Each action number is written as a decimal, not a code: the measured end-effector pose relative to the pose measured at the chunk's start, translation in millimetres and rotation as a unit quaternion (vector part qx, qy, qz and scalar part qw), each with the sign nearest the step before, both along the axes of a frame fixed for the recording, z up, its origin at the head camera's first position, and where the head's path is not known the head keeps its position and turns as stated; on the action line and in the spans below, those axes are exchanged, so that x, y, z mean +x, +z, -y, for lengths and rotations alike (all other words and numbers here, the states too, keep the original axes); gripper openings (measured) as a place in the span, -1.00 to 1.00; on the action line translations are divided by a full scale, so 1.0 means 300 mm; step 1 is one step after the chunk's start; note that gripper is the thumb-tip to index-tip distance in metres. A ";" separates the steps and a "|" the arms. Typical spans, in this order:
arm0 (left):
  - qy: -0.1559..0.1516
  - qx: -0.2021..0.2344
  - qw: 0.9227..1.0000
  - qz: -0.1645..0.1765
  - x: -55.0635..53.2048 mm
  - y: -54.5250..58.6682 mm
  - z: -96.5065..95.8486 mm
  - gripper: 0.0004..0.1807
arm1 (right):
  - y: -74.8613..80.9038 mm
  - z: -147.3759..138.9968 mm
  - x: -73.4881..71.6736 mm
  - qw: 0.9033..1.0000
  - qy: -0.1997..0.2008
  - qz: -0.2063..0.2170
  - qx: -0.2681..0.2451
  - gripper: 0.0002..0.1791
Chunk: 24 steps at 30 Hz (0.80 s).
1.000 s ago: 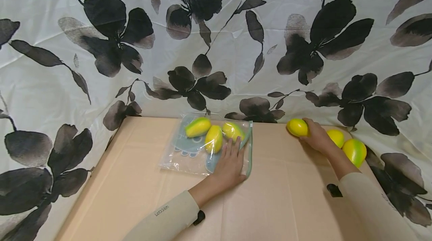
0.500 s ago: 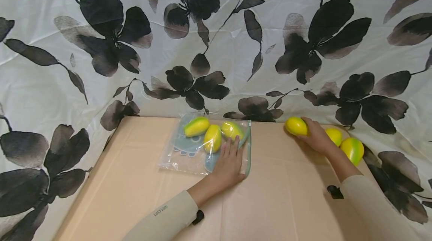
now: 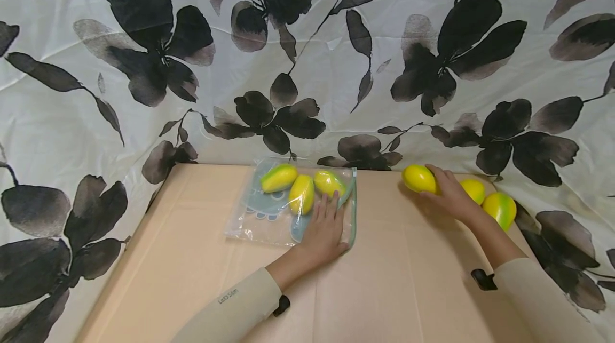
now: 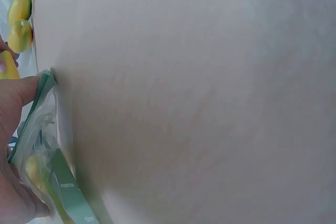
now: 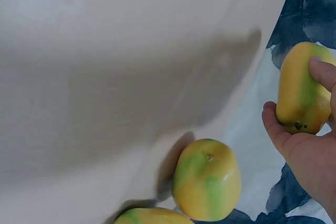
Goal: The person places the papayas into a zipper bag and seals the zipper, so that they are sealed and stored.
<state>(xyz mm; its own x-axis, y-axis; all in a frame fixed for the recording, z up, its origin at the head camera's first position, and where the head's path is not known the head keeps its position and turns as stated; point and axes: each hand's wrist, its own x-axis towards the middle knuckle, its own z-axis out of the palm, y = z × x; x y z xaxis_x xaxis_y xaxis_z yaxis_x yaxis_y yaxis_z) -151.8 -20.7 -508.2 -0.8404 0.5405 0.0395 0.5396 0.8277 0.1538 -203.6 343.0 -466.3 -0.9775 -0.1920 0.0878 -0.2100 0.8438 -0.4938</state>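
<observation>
My right hand (image 3: 449, 191) grips a yellow-green mango (image 3: 419, 178) near the table's back edge. In the right wrist view, thumb and fingers curl round this mango (image 5: 304, 87). Two more mangoes, one yellow (image 3: 473, 191) and one green-striped (image 3: 501, 210), lie beside the right forearm. My left hand (image 3: 321, 231) rests with straight fingers on a clear zip bag (image 3: 250, 231) with a green edge. Three mangoes (image 3: 301, 194) show in the bag. In the left wrist view, the thumb (image 4: 23, 87) touches the bag's green lip, and its mouth gapes; a labelled green strip (image 4: 71, 184) shows below.
The table (image 3: 384, 279) has a tan covering. Behind it hangs a white cloth (image 3: 365, 119) printed with dark flowers. The two loose mangoes sit close to the table's right back corner.
The right forearm and wrist have shifted slightly right and down, while the right hand keeps its grip on the mango. The left hand stays on the bag. The head view drifts slightly.
</observation>
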 end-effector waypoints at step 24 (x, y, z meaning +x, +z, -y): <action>0.007 -0.026 1.000 -0.010 0.002 0.012 -0.011 0.25 | -0.002 0.210 0.056 0.994 0.093 0.050 -0.009 -0.13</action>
<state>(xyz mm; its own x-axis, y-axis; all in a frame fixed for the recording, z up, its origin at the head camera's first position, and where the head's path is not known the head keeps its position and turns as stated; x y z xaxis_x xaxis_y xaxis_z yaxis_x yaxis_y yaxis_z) -151.3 -17.4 -504.6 -0.8474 0.5303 0.0279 0.5302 0.8420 0.0991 -186.9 280.0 -466.9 -0.9289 -0.3704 -0.0037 -0.3113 0.7860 -0.5341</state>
